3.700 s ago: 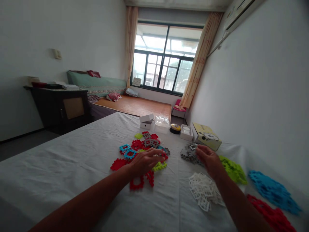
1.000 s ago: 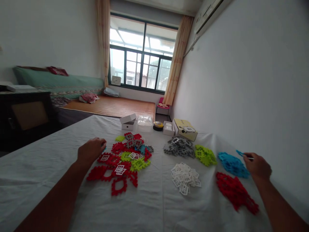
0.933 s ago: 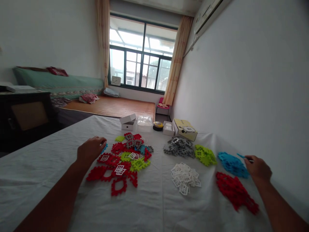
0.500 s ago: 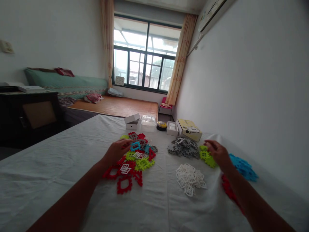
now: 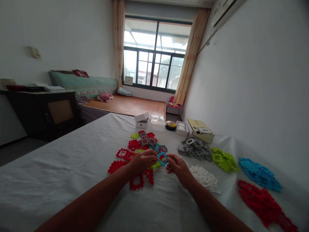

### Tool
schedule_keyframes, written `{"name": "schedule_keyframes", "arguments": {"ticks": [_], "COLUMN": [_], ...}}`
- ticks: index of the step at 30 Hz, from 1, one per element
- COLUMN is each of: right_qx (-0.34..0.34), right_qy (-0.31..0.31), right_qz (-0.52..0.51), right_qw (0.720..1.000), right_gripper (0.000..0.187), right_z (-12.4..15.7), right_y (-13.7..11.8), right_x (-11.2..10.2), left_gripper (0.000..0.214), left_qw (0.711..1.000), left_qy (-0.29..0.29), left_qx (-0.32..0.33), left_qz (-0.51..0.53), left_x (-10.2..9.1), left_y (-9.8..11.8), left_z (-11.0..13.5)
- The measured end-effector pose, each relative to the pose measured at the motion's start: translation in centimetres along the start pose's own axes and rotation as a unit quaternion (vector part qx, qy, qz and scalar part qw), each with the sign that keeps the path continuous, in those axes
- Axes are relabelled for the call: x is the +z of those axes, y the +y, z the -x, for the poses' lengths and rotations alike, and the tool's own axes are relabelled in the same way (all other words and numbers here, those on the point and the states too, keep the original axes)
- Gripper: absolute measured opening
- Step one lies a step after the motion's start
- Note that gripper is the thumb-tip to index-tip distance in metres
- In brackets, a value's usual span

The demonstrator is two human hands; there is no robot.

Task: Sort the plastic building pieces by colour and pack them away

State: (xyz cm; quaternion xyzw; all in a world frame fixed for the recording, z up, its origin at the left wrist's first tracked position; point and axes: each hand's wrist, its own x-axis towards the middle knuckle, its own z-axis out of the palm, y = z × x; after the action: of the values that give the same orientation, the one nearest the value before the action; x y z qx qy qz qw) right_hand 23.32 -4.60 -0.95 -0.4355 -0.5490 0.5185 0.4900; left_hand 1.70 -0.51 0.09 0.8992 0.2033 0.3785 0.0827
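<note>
My left hand (image 5: 145,160) pinches the left edge of a blue gear-edged building piece (image 5: 159,155) with an open middle. At its right edge the fingers of my right hand (image 5: 178,167) are closed on the same piece. Below and around my left hand lies a mixed heap of red pieces (image 5: 137,183), grey pieces (image 5: 147,141) and lime green pieces (image 5: 135,136). One red piece there carries a small white window frame (image 5: 122,153). My left hand and forearm hide part of the heap.
Sorted piles lie to the right: grey (image 5: 195,149), green (image 5: 224,160), white window frames (image 5: 205,178), blue (image 5: 260,174) and red (image 5: 262,201). Along the back edge stand a white box (image 5: 142,124), a clear tub (image 5: 157,123), a round black-yellow tin (image 5: 171,126) and a yellow box (image 5: 201,130).
My right hand has come left from the green pile to the blue piece. My left hand has brought that piece right and toward me. The camera view has swung left.
</note>
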Motion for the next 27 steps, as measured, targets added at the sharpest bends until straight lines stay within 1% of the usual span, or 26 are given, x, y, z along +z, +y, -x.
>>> {"name": "schedule_keyframes", "arguments": {"ticks": [3, 5, 8, 11, 13, 15, 16, 17, 19, 20, 21, 23, 25, 27], "right_qx": [-0.015, -0.029, -0.048, -0.057, -0.069, -0.081, -0.085, -0.088, -0.088, -0.088, -0.085, -0.076, -0.063, -0.05], "right_qy": [0.026, 0.059, 0.102, 0.103, 0.113, 0.146, 0.169, 0.197, 0.285, 0.342, 0.412, 0.5, 0.558, 0.597], "right_qz": [0.022, 0.028, 0.032, 0.082, 0.117, 0.144, 0.154, 0.162, 0.169, 0.171, 0.173, 0.179, 0.192, 0.214], "right_qw": [0.999, 0.997, 0.993, 0.99, 0.984, 0.975, 0.97, 0.963, 0.939, 0.92, 0.89, 0.844, 0.805, 0.772], "right_gripper": [0.045, 0.045, 0.044, 0.043, 0.041, 0.042, 0.042, 0.044, 0.047, 0.047, 0.044, 0.036, 0.027, 0.02], "right_z": [0.0, -0.1, 0.3, 1.3, 2.2, 2.9, 3.2, 3.4, 3.8, 4.1, 4.5, 5.6, 7.1, 8.6], "right_y": [0.0, -0.3, -1.4, -2.4, -2.9, -3.4, -3.6, -3.8, -4.3, -4.5, -4.7, -5.0, -5.0, -4.8], "right_x": [-0.8, -1.9, -4.2, -6.9, -9.1, -12.3, -14.3, -16.6, -21.7, -24.5, -27.1, -31.9, -35.4, -37.6], "left_gripper": [0.021, 0.021, 0.023, 0.024, 0.024, 0.025, 0.025, 0.026, 0.027, 0.027, 0.028, 0.029, 0.03, 0.029], "left_qw": [0.999, 0.997, 0.993, 0.992, 0.992, 0.993, 0.994, 0.994, 0.994, 0.994, 0.993, 0.993, 0.993, 0.994], "left_qy": [-0.034, -0.049, -0.054, -0.044, -0.037, -0.037, -0.038, -0.039, -0.041, -0.044, -0.047, -0.047, -0.041, -0.036], "left_qx": [0.009, -0.003, -0.036, -0.06, -0.063, -0.06, -0.059, -0.058, -0.056, -0.056, -0.056, -0.056, -0.055, -0.053], "left_qz": [-0.029, -0.061, -0.095, -0.105, -0.099, -0.091, -0.088, -0.087, -0.086, -0.087, -0.089, -0.092, -0.093, -0.091], "left_x": [0.7, 0.7, 0.1, -0.7, -1.0, -1.0, -0.9, -0.8, -0.6, -0.6, -0.5, -0.5, -0.5, -0.6], "left_y": [-0.1, -0.2, -0.4, -1.1, -1.6, -2.1, -2.2, -2.3, -2.4, -2.4, -2.5, -2.5, -2.6, -2.6], "left_z": [0.0, 0.0, 0.1, 0.3, 0.5, 0.6, 0.7, 0.7, 0.7, 0.7, 0.7, 0.7, 0.7, 0.6]}}
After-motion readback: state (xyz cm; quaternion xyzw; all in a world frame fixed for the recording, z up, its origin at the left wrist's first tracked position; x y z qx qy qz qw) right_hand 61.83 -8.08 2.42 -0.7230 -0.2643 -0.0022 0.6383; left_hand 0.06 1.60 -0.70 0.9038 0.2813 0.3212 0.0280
